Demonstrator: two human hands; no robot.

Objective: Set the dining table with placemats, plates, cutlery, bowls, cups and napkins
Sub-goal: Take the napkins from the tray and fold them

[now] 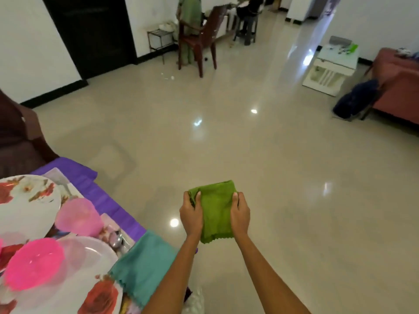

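Glossy cream floor [226,137] is filling most of the view, and the counter [106,198], under its purple cover, is sitting only in the lower left corner. Both hands are holding a folded green napkin [215,214] out over the floor, well apart from the counter's edge. The left hand [191,214] is gripping the napkin's left side, its fingers curled round the cloth with the thumb lying on top; the right hand [240,214] is pinching the right side the same way. The napkin's long axis is running away from the person, scalloped hem nearest the body.

Everything set so far is lying to the left of the hands, so the left hand is the nearer one to the counter. A teal napkin [145,268] is draping over the counter's near corner, just beside the left forearm, touching a floral plate [99,288] that is carrying a bright pink bowl [34,264]. Farther along, a second plate [27,205] and a paler pink bowl [79,217] are sitting close together, with cutlery [116,240] lying between the two settings.

Judging from this, the green napkin is probably heading leftward toward the far setting, and the free strip along the purple edge looks narrow, so the bowls and cutlery are the things to avoid brushing
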